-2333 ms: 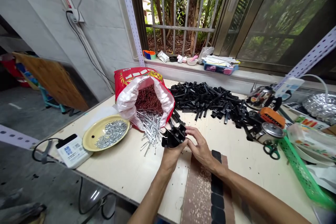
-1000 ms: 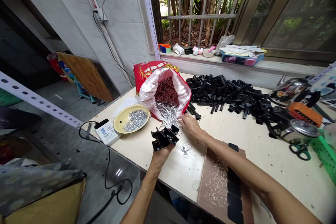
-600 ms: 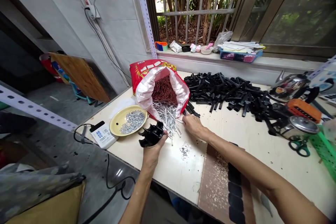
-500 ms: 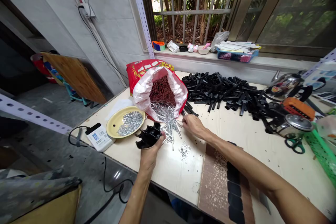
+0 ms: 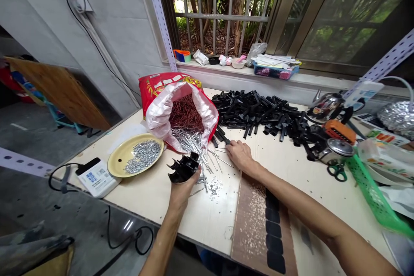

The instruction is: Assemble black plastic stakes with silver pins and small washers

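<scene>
My left hand [image 5: 181,190] is closed round a bundle of black plastic pieces [image 5: 183,168], held just above the table's near edge. My right hand [image 5: 238,154] lies palm down on the table with its fingers bent, fingertips at the edge of a spill of silver nails [image 5: 194,144]. I cannot see whether it grips a nail. The nails pour out of an open red and white sack [image 5: 176,105] that also holds reddish nails. A small heap of tiny silver bits [image 5: 214,189] lies between my hands.
A yellow plate [image 5: 120,165] with small silver parts sits at left, beside a white device [image 5: 96,179] with a black cable. A big pile of black plastic pieces [image 5: 261,114] lies behind. Kettle [image 5: 325,107], orange tool [image 5: 337,130], metal lid, green scissors [image 5: 336,170] and green basket [image 5: 371,196] crowd the right.
My right hand has left the black bundle and reached forward onto the nails by the sack. My left hand has kept the bundle and drawn it toward the near edge. The view swung.
</scene>
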The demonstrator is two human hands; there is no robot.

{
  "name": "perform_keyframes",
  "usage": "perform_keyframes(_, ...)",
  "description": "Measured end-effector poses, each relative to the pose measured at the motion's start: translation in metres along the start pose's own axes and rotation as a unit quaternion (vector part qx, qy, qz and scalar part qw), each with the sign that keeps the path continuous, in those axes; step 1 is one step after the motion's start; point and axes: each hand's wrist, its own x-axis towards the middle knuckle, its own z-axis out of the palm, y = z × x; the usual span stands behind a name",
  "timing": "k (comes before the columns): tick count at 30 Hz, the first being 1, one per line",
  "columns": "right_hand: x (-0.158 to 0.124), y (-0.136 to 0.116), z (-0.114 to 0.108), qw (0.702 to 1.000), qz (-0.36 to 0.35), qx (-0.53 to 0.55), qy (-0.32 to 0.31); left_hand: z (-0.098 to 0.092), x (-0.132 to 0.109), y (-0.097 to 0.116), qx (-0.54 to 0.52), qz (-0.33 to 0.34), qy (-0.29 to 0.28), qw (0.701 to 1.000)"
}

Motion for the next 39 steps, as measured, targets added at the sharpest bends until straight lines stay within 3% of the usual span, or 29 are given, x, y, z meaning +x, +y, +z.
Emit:
perform_keyframes(4, 0.015, -0.012, 0.003, 0.999, -0.042, -0.016, -0.016, 0.005, -0.005, 0.005, 0.026, 0.001, -0.021, 0.999)
perform_keyframes(9, 0.023, -0.013, 0.005, 0.999, -0.049, -0.007, -0.006, 0.012, -0.013, 0.009, 0.008, -0.017, -0.100, 0.995)
perform_keyframes(15, 0.000, 0.001, -0.019, 0.996, -0.027, 0.077, 0.039, 0.011, -0.018, 0.013, 0.002, -0.016, -0.131, 0.991)
perform_keyframes(17, -0.014, -0.001, -0.032, 0.968, -0.061, 0.231, 0.082, 0.011, -0.020, 0.013, 0.014, -0.022, -0.132, 0.991)
perform_keyframes(19, -0.028, -0.009, -0.046, 0.892, -0.104, 0.418, 0.136, 0.015, -0.022, 0.013, 0.023, -0.034, -0.135, 0.990)
perform_keyframes(21, -0.039, -0.019, -0.057, 0.826, -0.127, 0.520, 0.176, 0.019, -0.024, 0.012, 0.025, -0.042, -0.142, 0.989)
perform_keyframes(28, -0.054, -0.029, -0.071, 0.780, -0.144, 0.535, 0.290, 0.023, -0.027, 0.015, 0.026, -0.035, -0.148, 0.988)
perform_keyframes(30, -0.055, -0.026, -0.071, 0.786, -0.144, 0.529, 0.285, 0.023, -0.027, 0.015, 0.034, -0.029, -0.148, 0.988)
perform_keyframes(34, -0.056, -0.027, -0.066, 0.826, -0.173, 0.483, 0.232, 0.025, -0.027, 0.014, 0.047, -0.025, -0.148, 0.988)
perform_keyframes(37, -0.052, -0.022, -0.063, 0.837, -0.201, 0.454, 0.230, 0.024, -0.027, 0.013, 0.050, -0.028, -0.149, 0.987)
perform_keyframes(39, -0.045, -0.013, -0.058, 0.859, -0.188, 0.419, 0.227, 0.023, -0.028, 0.013, 0.050, -0.028, -0.140, 0.989)
